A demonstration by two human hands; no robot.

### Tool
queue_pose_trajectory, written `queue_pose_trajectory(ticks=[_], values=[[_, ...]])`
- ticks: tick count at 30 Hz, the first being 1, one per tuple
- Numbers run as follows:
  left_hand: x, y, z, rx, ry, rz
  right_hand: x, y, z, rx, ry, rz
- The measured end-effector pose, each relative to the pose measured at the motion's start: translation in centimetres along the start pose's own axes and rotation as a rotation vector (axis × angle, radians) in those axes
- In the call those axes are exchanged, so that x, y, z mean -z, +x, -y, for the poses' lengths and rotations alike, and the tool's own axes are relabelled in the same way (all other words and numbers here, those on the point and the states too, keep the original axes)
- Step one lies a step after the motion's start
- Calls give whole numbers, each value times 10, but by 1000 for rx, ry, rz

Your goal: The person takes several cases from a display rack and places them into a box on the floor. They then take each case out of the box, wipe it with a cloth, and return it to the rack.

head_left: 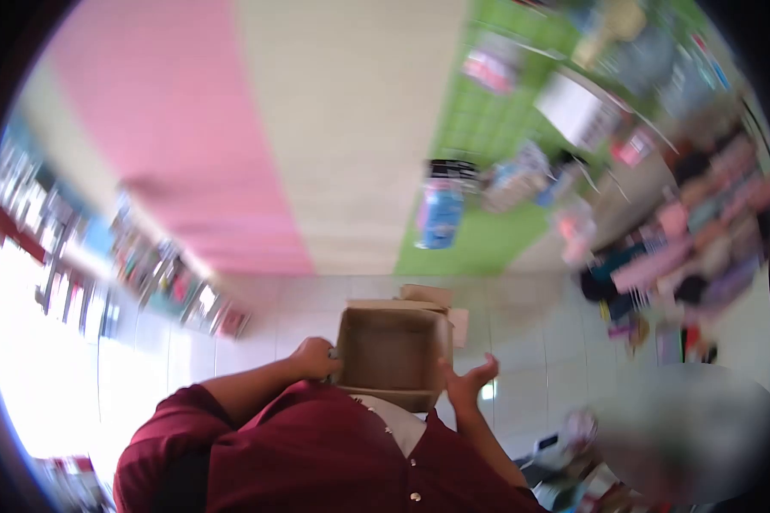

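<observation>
An open cardboard box (393, 346), with its bare brown inside facing up, is in front of my body at the lower middle. My left hand (315, 359) is closed in a fist against the box's left side. A small greyish thing shows at its fingers, too blurred to name. On the other side, my right hand (468, 380) has its thumb stretched away from the box and its fingers against the right wall. Part of those fingers is hard to see. Cardboard flaps (426, 296) stick out at the box's far right corner.
Ahead stands a wall striped pink (188, 154), cream and green, with packaged goods (441, 214) hanging on the green part. Blurred shelves (158, 269) line the left. Hanging goods (676, 248) fill the right, and a pale rounded shape (693, 432) is at lower right. Tiles cover the floor (522, 342).
</observation>
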State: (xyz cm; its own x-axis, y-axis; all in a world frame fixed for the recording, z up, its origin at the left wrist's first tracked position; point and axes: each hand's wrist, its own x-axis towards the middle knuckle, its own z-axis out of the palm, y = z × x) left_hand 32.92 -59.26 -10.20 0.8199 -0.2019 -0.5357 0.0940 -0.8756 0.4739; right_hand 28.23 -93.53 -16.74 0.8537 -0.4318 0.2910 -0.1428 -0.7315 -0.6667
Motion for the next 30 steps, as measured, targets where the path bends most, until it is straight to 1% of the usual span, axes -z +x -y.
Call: queue_pose_trajectory(ticks=[2,3,4,6,7,8,10,11,13,14,16,17,18,20,21,22,24,25,26,28,29,30], values=[[19,-49,-3,38,-160,-5,22,17,40,97,80,257],[17,-66,7,-20,-132,-102,29,24,53,127,105,492],[15,-81,17,-80,-96,-193,34,25,79,4,342,715],[30,-118,23,-2,-207,-284,23,18,110,-57,631,922],[33,-137,33,40,-234,-317,17,11,128,-6,529,969],[28,-153,49,61,-252,-338,7,-1,144,43,533,977],[21,-183,81,283,-320,-461,-24,-19,166,6,507,1088],[19,-201,97,358,-365,-472,-33,-32,182,34,507,1119],[10,-236,134,422,-444,-504,-41,-61,239,82,511,1263],[6,-251,157,455,-505,-512,-57,-73,250,126,518,1280],[-9,-275,209,481,-471,-500,-98,-104,267,198,617,1315],[-12,-289,232,450,-532,-460,-95,-122,306,139,583,1420],[-10,-306,256,420,-589,-416,-104,-143,335,164,605,1436],[-8,-343,307,428,-623,-469,-126,-188,379,0,476,1508],[-5,-361,328,414,-669,-503,-144,-212,394,96,472,1515],[-3,-381,346,424,-676,-507,-159,-234,406,100,468,1528],[15,-424,385,485,-811,-645,-185,-274,447,416,386,1439],[24,-441,401,539,-815,-652,-177,-290,480,200,289,1506],[33,-452,419,552,-815,-655,-193,-303,489,201,291,1518],[44,-469,456,630,-768,-699,-209,-335,517,245,366,1389],[53,-476,472,650,-767,-690,-211,-337,529,203,339,1566],[64,-477,490,646,-769,-661,-220,-346,543,190,343,1582]])
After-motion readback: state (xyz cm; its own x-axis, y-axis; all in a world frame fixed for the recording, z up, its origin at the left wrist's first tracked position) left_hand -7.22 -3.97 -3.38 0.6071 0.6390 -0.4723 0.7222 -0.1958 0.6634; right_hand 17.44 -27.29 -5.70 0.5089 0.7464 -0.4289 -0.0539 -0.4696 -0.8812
